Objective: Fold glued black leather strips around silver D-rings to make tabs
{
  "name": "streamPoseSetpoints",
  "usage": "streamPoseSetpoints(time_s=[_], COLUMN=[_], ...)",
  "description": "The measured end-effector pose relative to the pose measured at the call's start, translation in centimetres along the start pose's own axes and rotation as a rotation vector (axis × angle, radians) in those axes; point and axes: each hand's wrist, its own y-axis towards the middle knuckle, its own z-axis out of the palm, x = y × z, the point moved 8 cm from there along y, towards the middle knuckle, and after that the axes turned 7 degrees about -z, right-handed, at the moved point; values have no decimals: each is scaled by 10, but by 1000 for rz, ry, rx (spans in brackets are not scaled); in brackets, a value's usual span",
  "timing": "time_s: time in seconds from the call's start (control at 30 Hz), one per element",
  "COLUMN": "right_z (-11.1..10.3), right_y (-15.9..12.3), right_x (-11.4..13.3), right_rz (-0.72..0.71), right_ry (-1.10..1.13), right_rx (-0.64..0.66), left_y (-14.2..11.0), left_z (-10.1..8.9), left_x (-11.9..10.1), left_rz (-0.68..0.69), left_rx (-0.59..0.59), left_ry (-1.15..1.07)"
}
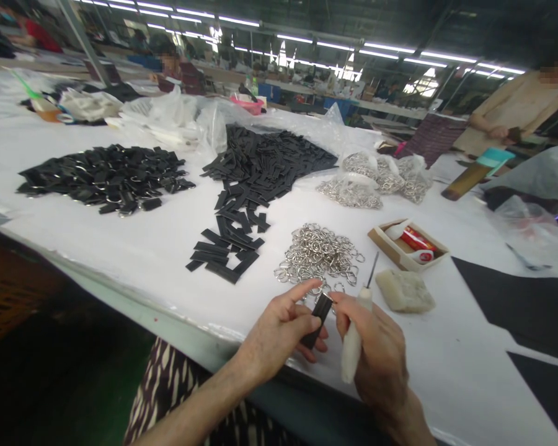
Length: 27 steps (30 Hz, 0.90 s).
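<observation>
My left hand pinches a folded black strip, probably leather or a similar material, between thumb and fingers. My right hand is wrapped around a white-handled awl, whose thin metal point rises toward the loose heap of silver D-rings. The awl's tip stands close to the black strip without touching it. Just past my fingertips lie the nearest rings of that heap. Farther up the white table are a pile of black strips and a pile of black strips with rings attached.
A pale lump of stone or wax sits right of my hands. Beyond it is a cardboard tray holding a red-and-white tube. Plastic bags of rings lie farther back. A co-worker stands at the far right, and black sheets lie on the table.
</observation>
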Motion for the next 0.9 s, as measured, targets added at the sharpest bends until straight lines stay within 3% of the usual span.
streamPoseSetpoints(time_s=[0.3, 0.5, 0.7, 0.9], right_z=[7, 11, 13, 15], right_y=[-14, -17, -19, -27], right_x=[-9, -20, -13, -15], right_rz=[68, 261, 187, 227], right_ry=[35, 73, 94, 140], right_rx=[12, -36, -36, -65], left_y=[-1, 0, 4, 3], left_z=[0, 0, 0, -6], left_x=[-3, 0, 7, 5], left_rz=[43, 16, -6, 7], left_rx=[12, 67, 125, 43], left_ry=[11, -57, -191, -297])
